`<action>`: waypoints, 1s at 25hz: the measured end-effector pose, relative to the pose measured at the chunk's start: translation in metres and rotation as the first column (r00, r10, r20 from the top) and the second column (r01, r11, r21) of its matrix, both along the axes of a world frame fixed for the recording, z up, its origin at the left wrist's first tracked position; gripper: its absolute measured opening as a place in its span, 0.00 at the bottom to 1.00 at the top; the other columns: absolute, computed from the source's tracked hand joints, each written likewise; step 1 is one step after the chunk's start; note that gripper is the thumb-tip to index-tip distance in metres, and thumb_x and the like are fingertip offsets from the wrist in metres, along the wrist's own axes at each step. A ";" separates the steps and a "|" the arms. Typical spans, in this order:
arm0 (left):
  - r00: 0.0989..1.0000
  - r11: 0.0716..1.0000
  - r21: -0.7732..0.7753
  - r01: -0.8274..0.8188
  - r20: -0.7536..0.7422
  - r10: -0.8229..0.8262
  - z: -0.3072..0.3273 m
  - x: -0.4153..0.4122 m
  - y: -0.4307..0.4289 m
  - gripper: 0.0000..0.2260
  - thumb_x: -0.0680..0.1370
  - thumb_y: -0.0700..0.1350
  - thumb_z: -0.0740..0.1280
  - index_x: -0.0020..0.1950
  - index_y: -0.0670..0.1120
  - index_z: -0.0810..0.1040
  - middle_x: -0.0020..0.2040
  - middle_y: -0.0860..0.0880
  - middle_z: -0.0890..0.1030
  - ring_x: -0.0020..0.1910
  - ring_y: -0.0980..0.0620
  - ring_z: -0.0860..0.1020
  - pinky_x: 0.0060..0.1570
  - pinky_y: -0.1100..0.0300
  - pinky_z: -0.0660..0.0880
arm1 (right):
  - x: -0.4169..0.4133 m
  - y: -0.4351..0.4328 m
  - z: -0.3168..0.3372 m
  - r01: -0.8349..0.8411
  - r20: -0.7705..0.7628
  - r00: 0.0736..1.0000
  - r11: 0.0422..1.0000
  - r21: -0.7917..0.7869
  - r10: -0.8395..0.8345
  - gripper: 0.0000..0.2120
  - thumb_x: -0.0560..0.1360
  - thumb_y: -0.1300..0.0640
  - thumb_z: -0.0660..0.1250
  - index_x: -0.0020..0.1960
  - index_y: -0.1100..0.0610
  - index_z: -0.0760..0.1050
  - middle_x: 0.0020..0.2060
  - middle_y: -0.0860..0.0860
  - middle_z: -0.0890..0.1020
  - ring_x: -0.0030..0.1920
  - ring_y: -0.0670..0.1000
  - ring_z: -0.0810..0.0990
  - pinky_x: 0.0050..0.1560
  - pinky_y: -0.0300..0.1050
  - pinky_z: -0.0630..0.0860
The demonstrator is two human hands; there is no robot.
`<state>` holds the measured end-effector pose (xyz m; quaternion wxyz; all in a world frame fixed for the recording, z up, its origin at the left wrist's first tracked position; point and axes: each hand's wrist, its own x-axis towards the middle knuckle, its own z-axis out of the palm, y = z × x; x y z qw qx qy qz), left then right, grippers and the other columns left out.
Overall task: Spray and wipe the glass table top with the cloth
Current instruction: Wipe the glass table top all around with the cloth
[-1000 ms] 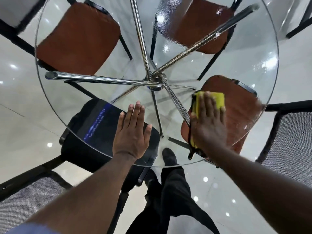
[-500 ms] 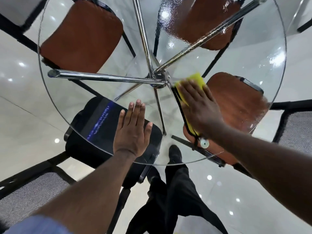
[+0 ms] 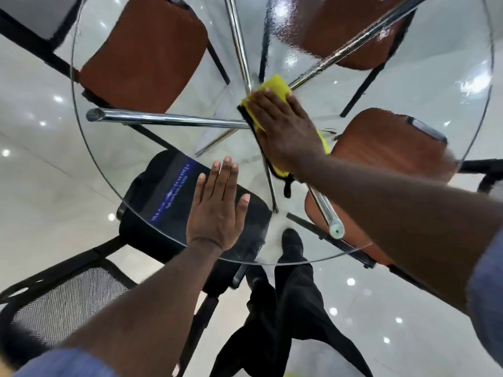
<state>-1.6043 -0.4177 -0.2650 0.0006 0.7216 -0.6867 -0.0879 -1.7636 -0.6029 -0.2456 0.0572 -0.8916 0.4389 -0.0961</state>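
The round glass table top point(image 3: 424, 110) fills the upper view, with chrome legs crossing beneath its centre. My right hand point(image 3: 283, 129) lies flat on a yellow cloth point(image 3: 275, 87) with a black edge, pressing it onto the glass near the centre. My left hand point(image 3: 217, 210) rests flat on the near part of the glass, fingers spread, holding nothing. A wet, streaky patch point(image 3: 294, 47) shows on the far side of the glass. No spray bottle is in view.
Three brown-seated chairs point(image 3: 144, 55) stand under the table at the far left, far right and right. A black chair point(image 3: 168, 191) with a mesh back sits near left. Another mesh chair edge point(image 3: 490, 180) is at the right. My legs point(image 3: 294, 295) stand by the near rim.
My right hand has slid the yellow cloth from the near right part of the glass up and left to the centre. My left hand has stayed put.
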 end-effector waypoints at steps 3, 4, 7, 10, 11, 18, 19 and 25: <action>1.000 1.000 0.009 -0.009 0.000 0.009 0.002 -0.001 -0.002 0.31 0.86 0.58 0.48 0.85 0.44 0.50 0.86 0.47 0.49 0.85 0.49 0.46 0.82 0.43 0.48 | -0.049 0.078 0.003 -0.048 -0.083 0.995 0.998 0.046 0.052 0.27 0.88 0.47 0.56 0.86 0.51 0.62 0.85 0.50 0.64 0.85 0.53 0.60 0.84 0.60 0.57; 1.000 1.000 0.013 -0.018 -0.011 0.018 0.003 -0.001 -0.002 0.31 0.86 0.58 0.48 0.85 0.44 0.50 0.86 0.47 0.49 0.85 0.49 0.46 0.82 0.44 0.48 | -0.078 0.102 0.004 -0.103 -0.135 0.984 0.990 0.091 0.115 0.27 0.89 0.46 0.55 0.87 0.50 0.59 0.86 0.49 0.61 0.86 0.52 0.57 0.85 0.59 0.55; 0.999 1.000 0.005 -0.018 -0.027 0.018 0.002 -0.001 0.000 0.31 0.86 0.58 0.50 0.86 0.45 0.49 0.86 0.47 0.48 0.85 0.48 0.46 0.83 0.44 0.48 | -0.156 0.098 0.006 -0.111 -0.232 0.963 0.987 0.120 0.136 0.28 0.89 0.42 0.48 0.87 0.47 0.52 0.86 0.50 0.58 0.87 0.52 0.54 0.86 0.58 0.51; 1.000 1.000 0.002 -0.003 -0.015 0.003 -0.001 -0.003 0.000 0.31 0.86 0.58 0.47 0.86 0.45 0.47 0.86 0.47 0.48 0.85 0.48 0.46 0.83 0.44 0.45 | -0.155 0.026 0.008 0.141 -0.186 0.974 0.988 0.057 -0.128 0.29 0.89 0.44 0.50 0.88 0.49 0.51 0.87 0.52 0.56 0.87 0.54 0.53 0.86 0.60 0.50; 1.000 1.000 -0.003 -0.004 -0.002 0.004 -0.002 -0.002 0.000 0.31 0.86 0.59 0.46 0.86 0.45 0.47 0.86 0.47 0.48 0.85 0.48 0.45 0.83 0.45 0.45 | -0.134 0.007 0.010 0.221 -0.142 0.967 0.974 0.054 -0.212 0.29 0.89 0.44 0.51 0.88 0.50 0.51 0.87 0.52 0.56 0.87 0.55 0.53 0.86 0.60 0.50; 1.000 1.000 -0.028 -0.009 -0.005 0.009 0.001 -0.005 0.003 0.31 0.86 0.58 0.49 0.85 0.44 0.51 0.86 0.46 0.50 0.85 0.48 0.48 0.82 0.43 0.48 | -0.062 0.153 0.005 0.037 -0.066 0.997 0.991 0.128 -0.029 0.29 0.88 0.46 0.57 0.87 0.50 0.57 0.86 0.50 0.58 0.87 0.53 0.55 0.84 0.60 0.56; 1.000 0.999 -0.043 -0.010 0.002 0.011 0.002 -0.006 0.003 0.31 0.86 0.57 0.50 0.85 0.44 0.50 0.86 0.46 0.50 0.85 0.48 0.48 0.82 0.42 0.48 | -0.082 0.169 0.007 -0.020 -0.073 0.997 0.993 0.120 0.029 0.29 0.88 0.45 0.58 0.87 0.49 0.58 0.86 0.49 0.59 0.86 0.51 0.56 0.84 0.59 0.57; 1.000 0.999 -0.054 -0.003 -0.004 0.002 -0.002 -0.001 0.002 0.31 0.86 0.57 0.50 0.86 0.45 0.49 0.86 0.47 0.49 0.85 0.48 0.47 0.83 0.45 0.45 | -0.179 0.069 0.008 0.312 -0.154 0.944 0.943 0.119 -0.293 0.30 0.89 0.40 0.44 0.88 0.48 0.47 0.88 0.50 0.51 0.87 0.52 0.48 0.86 0.64 0.50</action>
